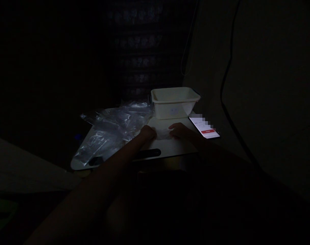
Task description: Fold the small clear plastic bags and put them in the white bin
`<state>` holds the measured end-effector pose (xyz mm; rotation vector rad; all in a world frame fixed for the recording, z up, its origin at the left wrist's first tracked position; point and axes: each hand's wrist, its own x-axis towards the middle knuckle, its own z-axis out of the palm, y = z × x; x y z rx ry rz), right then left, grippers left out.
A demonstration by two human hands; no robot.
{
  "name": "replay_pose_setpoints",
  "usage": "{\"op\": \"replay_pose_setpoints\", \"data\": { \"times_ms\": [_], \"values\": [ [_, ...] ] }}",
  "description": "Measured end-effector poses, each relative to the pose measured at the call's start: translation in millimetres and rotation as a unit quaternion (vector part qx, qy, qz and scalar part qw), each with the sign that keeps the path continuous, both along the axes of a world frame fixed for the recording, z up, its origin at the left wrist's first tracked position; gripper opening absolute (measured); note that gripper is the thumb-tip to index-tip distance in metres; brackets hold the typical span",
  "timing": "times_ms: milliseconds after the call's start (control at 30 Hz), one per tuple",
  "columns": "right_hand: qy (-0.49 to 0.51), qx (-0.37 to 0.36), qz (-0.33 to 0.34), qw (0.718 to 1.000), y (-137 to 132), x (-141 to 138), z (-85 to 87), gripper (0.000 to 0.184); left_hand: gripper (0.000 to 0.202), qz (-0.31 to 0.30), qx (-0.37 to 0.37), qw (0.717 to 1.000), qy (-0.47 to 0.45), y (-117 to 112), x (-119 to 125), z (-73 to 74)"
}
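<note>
The scene is very dark. My left hand (147,132) and my right hand (179,131) rest on a small white table (170,147), both touching a small pale, clear piece (163,133) lying between them. Both hands look curled at its ends, but the fingers are too dim to read. A heap of clear plastic bags (111,129) lies to the left of my left hand. A white plastic tub (174,101) stands just behind the hands. A lit phone (204,127) lies to the right of my right hand.
A dark slot or handle (151,153) shows at the table's near edge. Cables (228,78) hang down the wall on the right. A patterned curtain (144,51) hangs behind the table. All around is in darkness.
</note>
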<state>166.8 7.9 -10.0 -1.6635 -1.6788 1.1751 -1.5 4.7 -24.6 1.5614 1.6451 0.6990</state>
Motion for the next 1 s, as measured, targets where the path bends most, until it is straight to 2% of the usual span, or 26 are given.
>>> {"op": "replay_pose_setpoints", "data": {
  "times_ms": [100, 200, 300, 367, 433, 533, 667, 800, 900, 1000],
  "values": [
    [0.003, 0.001, 0.009, 1.000, -1.8, 1.0, 1.5, 0.035, 0.021, 0.024, -0.023, 0.997, 0.064, -4.2, 4.8, 9.6],
    [0.008, 0.012, 0.018, 1.000, -4.7, 0.0, 5.0, 0.029, 0.020, 0.007, -0.021, 0.994, 0.106, -6.1, 8.6, 15.2],
    [-0.040, 0.037, 0.040, 0.998, -5.9, -0.4, 8.1, 0.021, 0.007, -0.014, -0.021, 0.986, 0.162, -5.9, 9.6, 15.5],
    [-0.094, 0.059, 0.055, 0.992, -4.3, 0.7, 7.7, 0.018, 0.008, -0.019, -0.021, 0.983, 0.180, -5.3, 9.1, 14.7],
    [-0.173, 0.110, 0.051, 0.977, -0.9, 3.1, 4.6, 0.017, 0.012, -0.024, -0.016, 0.981, 0.194, -4.6, 8.5, 14.3],
    [-0.276, 0.197, 0.036, 0.940, 3.8, 6.9, -1.9, 0.021, 0.019, -0.036, -0.008, 0.976, 0.215, -3.5, 7.7, 14.2],
    [-0.292, 0.233, 0.024, 0.927, 3.4, 6.2, -4.6, 0.030, 0.026, -0.062, 0.012, 0.967, 0.248, -2.4, 6.1, 13.3],
    [-0.316, 0.320, 0.028, 0.893, -4.2, -3.6, -5.0, 0.038, 0.036, -0.105, 0.110, 0.939, 0.310, -6.9, 5.0, 11.9],
    [-0.336, 0.365, 0.101, 0.862, -13.2, -11.4, -12.0, 0.042, 0.046, -0.172, 0.177, 0.901, 0.358, -16.7, 7.0, 11.0],
    [-0.362, 0.388, 0.172, 0.830, -22.6, -14.9, -21.9, 0.046, 0.053, -0.239, 0.170, 0.866, 0.404, -28.0, 10.1, 9.9]
  ]
}}
